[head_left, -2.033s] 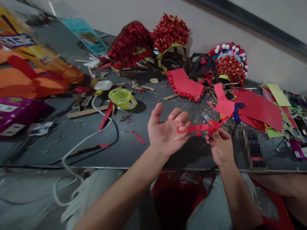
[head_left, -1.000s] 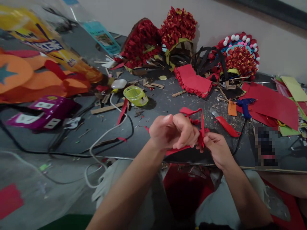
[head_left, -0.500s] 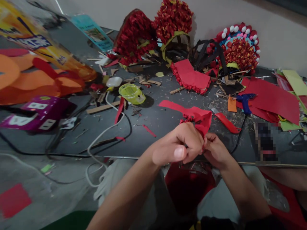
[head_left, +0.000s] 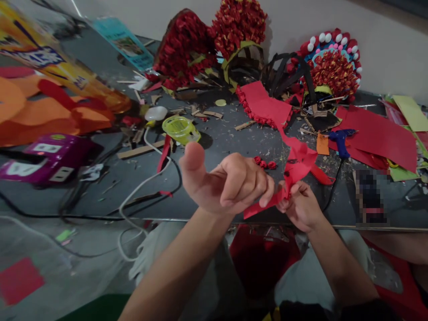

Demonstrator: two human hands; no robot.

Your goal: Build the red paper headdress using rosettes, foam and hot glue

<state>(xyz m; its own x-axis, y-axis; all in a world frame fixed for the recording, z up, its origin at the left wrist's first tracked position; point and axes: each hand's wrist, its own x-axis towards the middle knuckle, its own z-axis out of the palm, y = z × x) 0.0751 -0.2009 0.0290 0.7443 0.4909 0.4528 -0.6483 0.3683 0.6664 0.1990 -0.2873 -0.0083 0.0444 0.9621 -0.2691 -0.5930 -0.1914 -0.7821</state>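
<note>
Tearing is my first worry. The red paper piece point(head_left: 298, 162) looks thin and twisted, with narrow strips running off it; a sharp pull against the pinch could rip it where strip meets body, or leave a hard crease.

Second: the cutter point(head_left: 323, 175), right of centre, lies partly hidden behind the paper. I can't see its blade from my end, so a careless sweep there could nick paper or skin. Third: the glue gun point(head_left: 339, 139) has its black cord point(head_left: 337, 180) running down just beside the right hand point(head_left: 302, 207); a snagged wrist could drag the gun. Whether it is hot, I can't tell. Minor: the small red rosettes point(head_left: 264, 163) sit loose-looking near the left fingers, and a knock could scatter them.

Positions. Paper is right of centre in the frame, rising from the right hand's fingertips, which are closed on its lower part. One strip points down-left, its end by the left hand point(head_left: 227, 183); another reaches up toward the frilled red curved piece point(head_left: 267, 104). I can't tell if those two touch or only overlap in view.

Left hand: palm up, fingers half curled, thumb standing well away, nothing visibly pinched. Its fingertips overlap the lower strip in my view; contact uncertain.
</note>
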